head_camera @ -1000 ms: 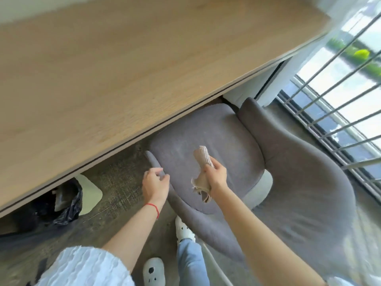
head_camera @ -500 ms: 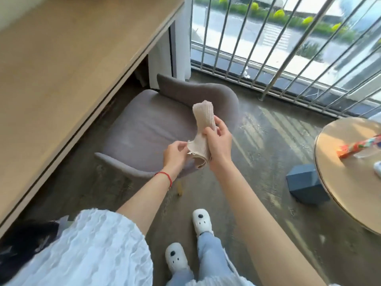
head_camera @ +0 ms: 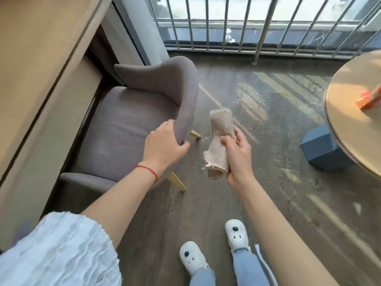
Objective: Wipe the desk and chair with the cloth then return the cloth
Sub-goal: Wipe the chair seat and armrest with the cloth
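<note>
One chair [head_camera: 127, 129], one cloth [head_camera: 220, 145], one desk [head_camera: 37, 65] and two hands are in view. The left hand [head_camera: 165, 147] is clamped on the end of the grey chair's curved backrest, thumb on the outer face and fingers wrapped over the rim. Just to its right, not touching the chair, the right hand [head_camera: 237, 155] grips the single beige ribbed cloth around its middle; the upper end of the cloth stands above the fingers and the folded lower end hangs below the palm. The desk's wooden top runs along the far left of the left hand, its long edge overhanging the chair's seat, so the chair sits tucked close against it. Two pale chair legs show below the left hand. To the right of the right hand lies a broad stretch of bare dark floor [head_camera: 257, 203], bounded at the far right by one round table [head_camera: 354, 124] and one blue box [head_camera: 323, 149] beneath its rim. Beyond both hands stands a metal railing [head_camera: 247, 23]. Two white shoes sit below the right forearm.
</note>
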`<action>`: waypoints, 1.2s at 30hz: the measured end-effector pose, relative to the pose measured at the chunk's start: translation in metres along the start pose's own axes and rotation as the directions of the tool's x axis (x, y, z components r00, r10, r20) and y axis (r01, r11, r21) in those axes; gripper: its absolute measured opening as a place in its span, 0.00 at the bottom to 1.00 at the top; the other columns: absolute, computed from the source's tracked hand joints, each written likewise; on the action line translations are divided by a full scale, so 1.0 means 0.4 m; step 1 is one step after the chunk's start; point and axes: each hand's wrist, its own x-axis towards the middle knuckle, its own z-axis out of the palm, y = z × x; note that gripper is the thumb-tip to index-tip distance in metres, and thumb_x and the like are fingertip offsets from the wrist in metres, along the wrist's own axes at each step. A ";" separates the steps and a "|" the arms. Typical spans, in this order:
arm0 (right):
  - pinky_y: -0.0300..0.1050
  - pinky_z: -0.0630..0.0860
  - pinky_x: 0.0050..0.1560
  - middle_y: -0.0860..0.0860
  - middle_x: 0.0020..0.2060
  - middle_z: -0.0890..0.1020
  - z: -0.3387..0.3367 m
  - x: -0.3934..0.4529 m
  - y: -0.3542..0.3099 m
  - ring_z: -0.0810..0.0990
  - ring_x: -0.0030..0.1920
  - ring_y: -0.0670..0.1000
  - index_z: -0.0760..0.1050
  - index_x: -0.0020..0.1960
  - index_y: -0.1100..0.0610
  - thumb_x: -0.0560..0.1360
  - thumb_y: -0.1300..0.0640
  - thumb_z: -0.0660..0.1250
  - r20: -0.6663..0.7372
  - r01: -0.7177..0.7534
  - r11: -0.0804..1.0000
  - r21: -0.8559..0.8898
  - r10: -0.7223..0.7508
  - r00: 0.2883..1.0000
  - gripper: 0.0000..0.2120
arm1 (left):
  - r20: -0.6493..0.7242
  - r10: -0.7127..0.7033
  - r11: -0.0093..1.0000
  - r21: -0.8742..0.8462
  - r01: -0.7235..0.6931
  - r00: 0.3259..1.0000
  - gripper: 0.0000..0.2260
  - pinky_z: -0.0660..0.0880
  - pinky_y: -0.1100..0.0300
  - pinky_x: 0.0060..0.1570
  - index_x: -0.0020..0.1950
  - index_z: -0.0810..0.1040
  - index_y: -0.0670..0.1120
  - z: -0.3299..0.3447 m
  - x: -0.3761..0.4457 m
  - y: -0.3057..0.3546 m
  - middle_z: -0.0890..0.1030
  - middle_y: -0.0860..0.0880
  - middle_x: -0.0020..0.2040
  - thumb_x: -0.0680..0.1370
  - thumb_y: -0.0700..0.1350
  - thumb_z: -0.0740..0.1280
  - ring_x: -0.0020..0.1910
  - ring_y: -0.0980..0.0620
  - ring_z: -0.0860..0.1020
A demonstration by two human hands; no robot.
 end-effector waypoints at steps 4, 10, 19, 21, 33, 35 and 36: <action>0.35 0.77 0.37 0.50 0.45 0.81 0.006 0.025 0.074 0.79 0.39 0.43 0.74 0.61 0.58 0.73 0.66 0.61 0.003 -0.063 0.996 0.064 0.063 0.998 0.17 | -0.126 0.093 0.995 0.048 -0.087 0.988 0.17 0.72 0.55 0.40 0.54 0.74 0.43 0.029 -0.003 -0.025 0.81 0.45 0.48 0.69 0.51 0.67 0.43 0.41 0.79; 0.49 0.76 0.55 0.55 0.55 0.79 0.045 -0.007 0.111 0.79 0.51 0.51 0.73 0.60 0.52 0.75 0.64 0.62 -0.071 -0.147 0.985 0.092 0.154 0.986 0.16 | -0.150 0.116 0.993 0.051 -0.110 0.982 0.16 0.66 0.59 0.39 0.53 0.75 0.45 0.033 -0.001 -0.026 0.81 0.47 0.47 0.70 0.52 0.63 0.44 0.44 0.78; 0.33 0.67 0.54 0.57 0.52 0.72 0.150 -0.077 0.183 0.74 0.53 0.53 0.75 0.63 0.62 0.74 0.70 0.60 0.099 0.171 0.934 -0.314 -0.146 0.984 0.18 | -0.181 0.104 0.994 0.053 -0.096 0.978 0.15 0.69 0.55 0.39 0.52 0.76 0.45 0.031 0.000 -0.013 0.81 0.46 0.47 0.69 0.51 0.62 0.44 0.41 0.78; 0.35 0.65 0.50 0.61 0.52 0.75 0.108 -0.073 0.210 0.74 0.52 0.55 0.76 0.60 0.63 0.74 0.69 0.59 0.161 0.036 0.896 -0.443 0.041 0.986 0.17 | -0.181 0.105 0.994 0.057 -0.096 0.978 0.16 0.70 0.54 0.39 0.52 0.76 0.44 0.030 -0.002 -0.012 0.81 0.46 0.48 0.69 0.51 0.62 0.45 0.40 0.78; 0.40 0.68 0.53 0.53 0.50 0.69 0.139 -0.054 0.172 0.72 0.48 0.51 0.77 0.57 0.64 0.74 0.71 0.58 0.143 0.154 0.932 -0.327 -0.113 0.983 0.15 | -0.201 0.111 0.994 0.045 -0.104 0.973 0.14 0.65 0.58 0.37 0.49 0.75 0.43 0.030 -0.003 -0.013 0.80 0.46 0.44 0.70 0.51 0.60 0.41 0.42 0.77; 0.35 0.67 0.51 0.53 0.47 0.69 0.116 -0.051 0.147 0.70 0.46 0.49 0.76 0.59 0.62 0.75 0.69 0.59 0.114 0.193 0.907 -0.374 -0.161 0.980 0.16 | -0.203 0.113 0.993 0.048 -0.106 0.973 0.15 0.65 0.57 0.38 0.50 0.75 0.43 0.030 -0.007 -0.010 0.80 0.45 0.46 0.70 0.51 0.60 0.43 0.41 0.78; 0.29 0.66 0.49 0.52 0.48 0.69 0.114 -0.055 0.127 0.70 0.46 0.47 0.74 0.64 0.58 0.75 0.67 0.60 0.090 0.261 0.905 -0.336 -0.245 0.965 0.18 | -0.200 0.120 0.992 0.049 -0.112 0.972 0.15 0.66 0.57 0.38 0.51 0.75 0.43 0.029 -0.006 -0.008 0.80 0.45 0.46 0.70 0.51 0.60 0.43 0.41 0.78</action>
